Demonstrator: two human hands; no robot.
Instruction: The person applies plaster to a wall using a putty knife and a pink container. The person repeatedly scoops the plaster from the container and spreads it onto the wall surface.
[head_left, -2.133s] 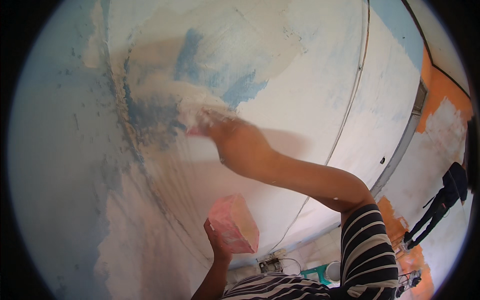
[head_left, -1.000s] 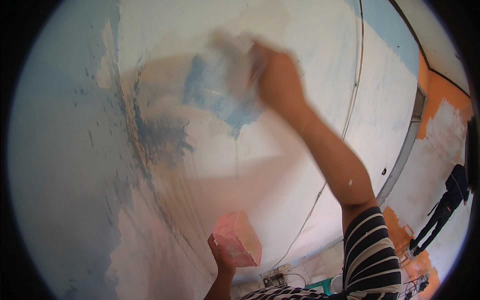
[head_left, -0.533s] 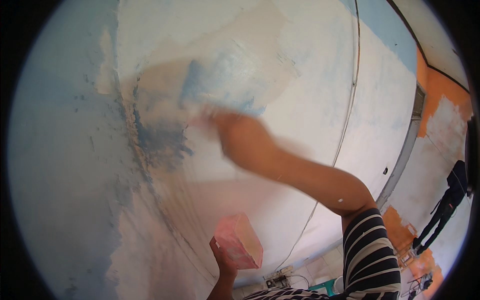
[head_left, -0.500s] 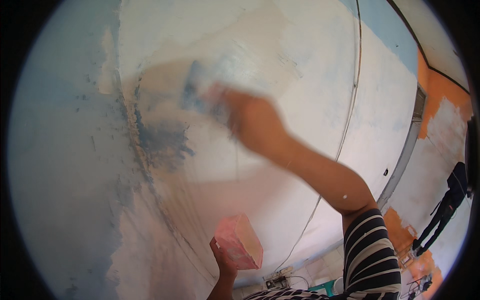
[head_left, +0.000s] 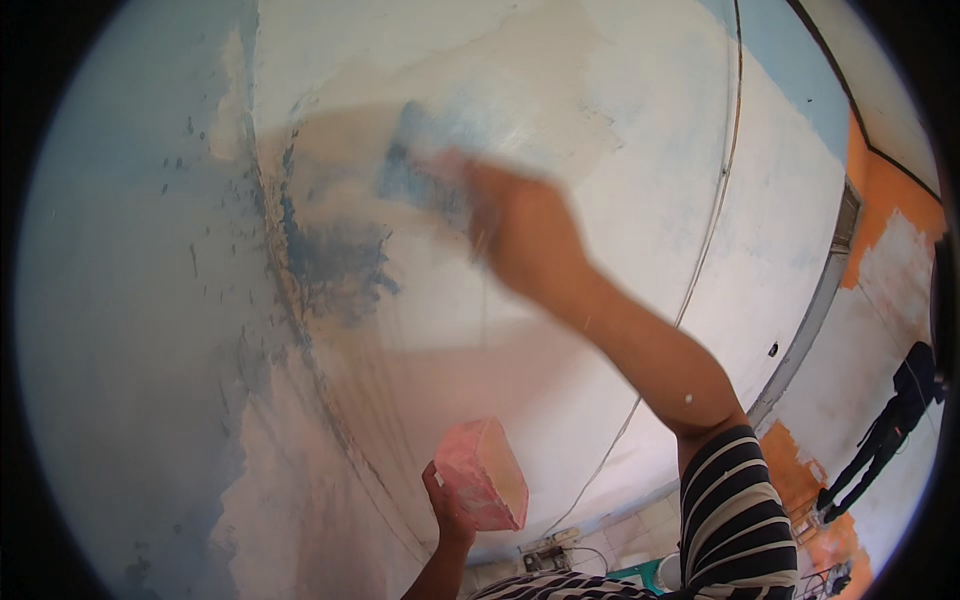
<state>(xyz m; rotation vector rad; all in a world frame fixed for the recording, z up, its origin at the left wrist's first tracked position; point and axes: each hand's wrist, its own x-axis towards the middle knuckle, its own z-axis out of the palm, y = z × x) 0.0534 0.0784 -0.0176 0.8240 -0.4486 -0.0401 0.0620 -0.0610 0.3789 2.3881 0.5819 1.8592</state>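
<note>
My right hand (head_left: 515,225) is raised against the wall's pale, patchy surface (head_left: 620,190), blurred by motion and closed around something I cannot make out. It is beside a smudged blue patch (head_left: 405,125); a darker blue patch (head_left: 335,260) lies below and left of it. Low in the view, my left hand (head_left: 450,505) grips a pink, boxy container (head_left: 475,470) with pale beige material showing in its top.
A cracked seam (head_left: 300,320) separates a light blue wall area on the left. A thin cable (head_left: 700,260) runs along the wall. A person in dark clothes (head_left: 905,390) stands at far right. A green object (head_left: 640,572) and small equipment (head_left: 548,555) are at the bottom.
My right hand has swept up and down across the wall in blurred strokes. The upper blue patch looks paler and more covered than earlier. My left hand has shifted slightly, still holding the container.
</note>
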